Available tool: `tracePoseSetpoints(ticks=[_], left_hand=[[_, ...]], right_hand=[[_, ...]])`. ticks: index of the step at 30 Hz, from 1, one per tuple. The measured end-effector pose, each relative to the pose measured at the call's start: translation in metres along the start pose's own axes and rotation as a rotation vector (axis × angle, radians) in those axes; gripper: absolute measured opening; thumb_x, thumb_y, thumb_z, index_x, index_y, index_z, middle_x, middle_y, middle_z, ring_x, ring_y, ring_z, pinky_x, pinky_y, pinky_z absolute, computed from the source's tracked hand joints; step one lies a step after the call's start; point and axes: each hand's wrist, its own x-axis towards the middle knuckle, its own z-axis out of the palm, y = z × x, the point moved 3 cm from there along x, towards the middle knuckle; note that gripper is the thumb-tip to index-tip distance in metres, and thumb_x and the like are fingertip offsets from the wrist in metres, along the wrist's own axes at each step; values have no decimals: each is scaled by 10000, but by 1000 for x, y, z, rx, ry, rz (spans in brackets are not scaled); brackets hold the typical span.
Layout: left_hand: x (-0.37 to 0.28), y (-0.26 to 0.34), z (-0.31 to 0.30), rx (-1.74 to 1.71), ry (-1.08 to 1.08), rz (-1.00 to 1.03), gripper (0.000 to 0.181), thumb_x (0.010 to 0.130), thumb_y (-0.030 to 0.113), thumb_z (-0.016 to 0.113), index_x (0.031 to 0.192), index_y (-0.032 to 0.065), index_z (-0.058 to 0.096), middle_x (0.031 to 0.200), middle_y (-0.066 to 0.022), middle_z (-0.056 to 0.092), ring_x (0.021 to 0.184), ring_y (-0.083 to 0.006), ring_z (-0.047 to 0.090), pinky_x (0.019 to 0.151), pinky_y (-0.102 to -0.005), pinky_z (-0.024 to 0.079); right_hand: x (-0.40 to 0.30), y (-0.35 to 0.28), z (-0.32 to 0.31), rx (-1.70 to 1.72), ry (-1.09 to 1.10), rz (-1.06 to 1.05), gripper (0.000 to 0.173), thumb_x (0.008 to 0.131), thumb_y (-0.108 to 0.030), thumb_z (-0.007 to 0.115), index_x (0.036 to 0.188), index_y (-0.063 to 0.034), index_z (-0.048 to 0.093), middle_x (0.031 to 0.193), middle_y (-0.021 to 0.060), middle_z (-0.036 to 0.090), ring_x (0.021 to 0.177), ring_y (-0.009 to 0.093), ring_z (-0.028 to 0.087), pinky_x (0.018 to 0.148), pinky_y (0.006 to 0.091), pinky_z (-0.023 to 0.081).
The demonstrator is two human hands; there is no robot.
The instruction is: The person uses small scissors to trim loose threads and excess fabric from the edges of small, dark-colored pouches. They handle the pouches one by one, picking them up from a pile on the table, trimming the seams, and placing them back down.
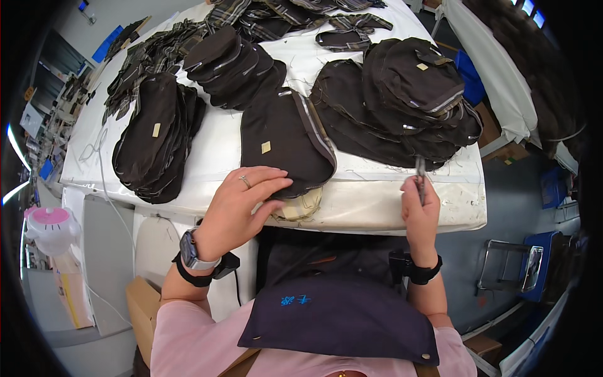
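My left hand (242, 202) rests on the near left edge of a dark fabric piece (282, 127) with a zipper along its right side and a small yellowish tag. Pale checked material (304, 205) shows from beneath that piece at the table's front edge. On the right, my right hand (420, 202) grips a small metal tool (420, 172), perhaps thread snips, pointing away from me. Its tip is at the near edge of a pile of dark zippered fabric pieces (348, 113). Whether the tip touches the pile, I cannot tell.
Stacks of dark zippered pieces stand at the left (150, 127) and back left (231, 66) of the white-covered table (377, 202). Plaid fabric (165, 52) lies heaped farther back. A white cord (106, 184) hangs over the left edge. Loose threads lie about. A metal-framed stool (511, 266) stands right.
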Motion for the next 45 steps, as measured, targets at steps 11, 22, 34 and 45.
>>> tracePoseSetpoints(ticks=[11,22,34,45], left_hand=[[-48,7,24,170,349,113,358,678,-50,734,1011,80,757,1018,-34,720,946,-244,668,815,-395,498],[-46,10,33,-64,420,0,320,706,108,837,1000,82,715,1082,-53,700,992,-270,651,834,-406,473],[-44,15,47,-156,427,21,295,684,87,868,934,101,712,1023,-30,708,945,-243,657,927,-454,488],[-44,15,55,-112,458,-3,313,677,97,876,945,109,717,1012,-34,675,931,-244,646,903,-443,483]], right_hand=[[-8,-34,108,-544,-329,-392,213,842,-103,740,1006,-91,604,601,56,595,482,239,556,501,316,414],[-25,-15,95,-278,-335,-159,328,868,-129,775,1101,-61,554,574,56,583,478,129,488,510,256,366],[-19,-40,77,-784,-380,-605,407,763,-419,852,800,-97,606,503,33,533,441,235,566,424,331,405],[-13,-36,78,-862,-389,-834,412,747,-437,852,754,-134,572,484,-7,460,397,205,479,397,325,370]])
